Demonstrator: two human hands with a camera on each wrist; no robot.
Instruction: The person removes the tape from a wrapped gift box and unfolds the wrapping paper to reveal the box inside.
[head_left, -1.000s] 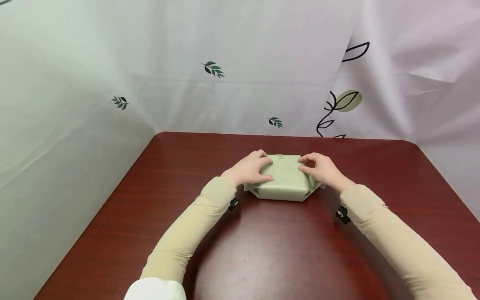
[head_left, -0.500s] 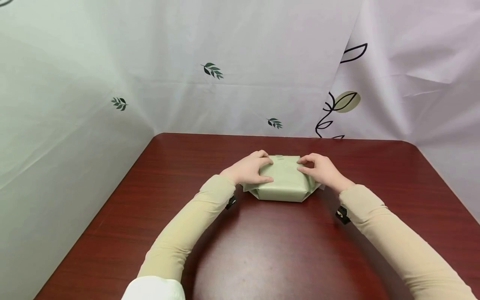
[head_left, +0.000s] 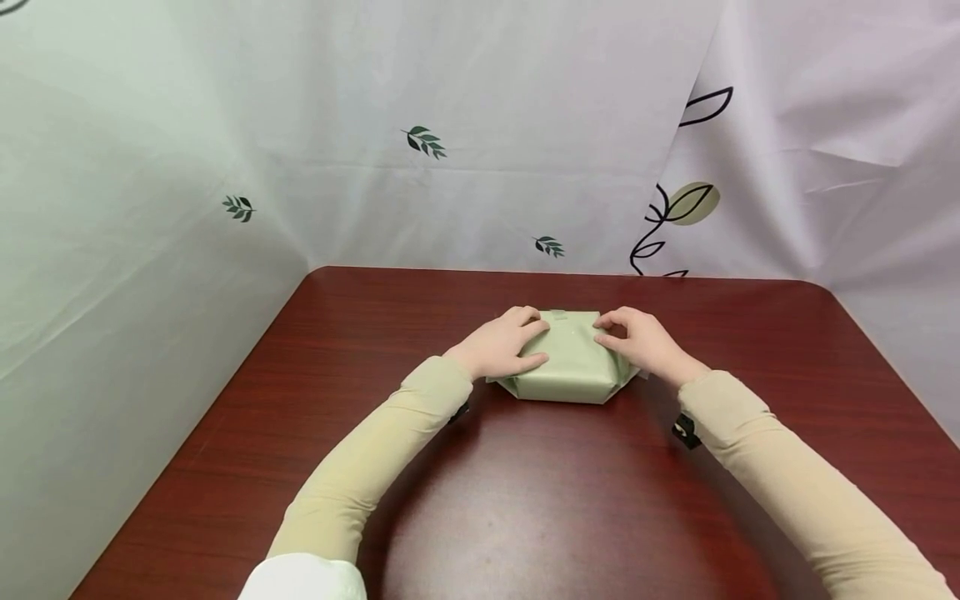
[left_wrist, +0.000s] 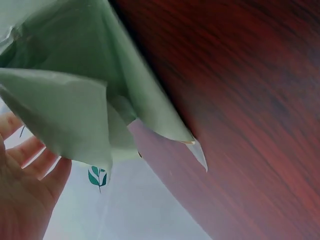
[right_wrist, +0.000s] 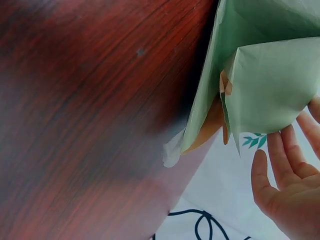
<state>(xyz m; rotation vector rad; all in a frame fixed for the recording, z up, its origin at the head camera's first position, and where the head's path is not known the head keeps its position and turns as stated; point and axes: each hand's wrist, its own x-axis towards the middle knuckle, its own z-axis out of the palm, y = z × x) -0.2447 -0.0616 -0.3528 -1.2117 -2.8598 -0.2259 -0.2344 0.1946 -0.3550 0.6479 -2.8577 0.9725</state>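
Note:
A parcel wrapped in pale green paper (head_left: 573, 362) sits on the table, with a small piece of tape (head_left: 558, 314) near its far edge. My left hand (head_left: 502, 342) rests on the parcel's left side, fingers and thumb spread. On the right top edge, my right hand (head_left: 645, 340) touches the paper with slightly bent fingers, thumb apart from them. Loose folded paper hangs at both ends: the left flap (left_wrist: 65, 115) hangs below the fingertips in the left wrist view, and the right flap (right_wrist: 275, 85) shows a brown inner side. What lies inside is hidden.
The dark red wooden table (head_left: 480, 500) extends around the parcel. Behind and beside it hang white curtains (head_left: 480, 192) with printed leaves. Small black devices, such as the one at the right wrist (head_left: 686, 430), sit under the sleeves.
My left hand has shifted slightly, its fingers now lying flatter over the parcel's top left. The right hand and the parcel stay nearly still.

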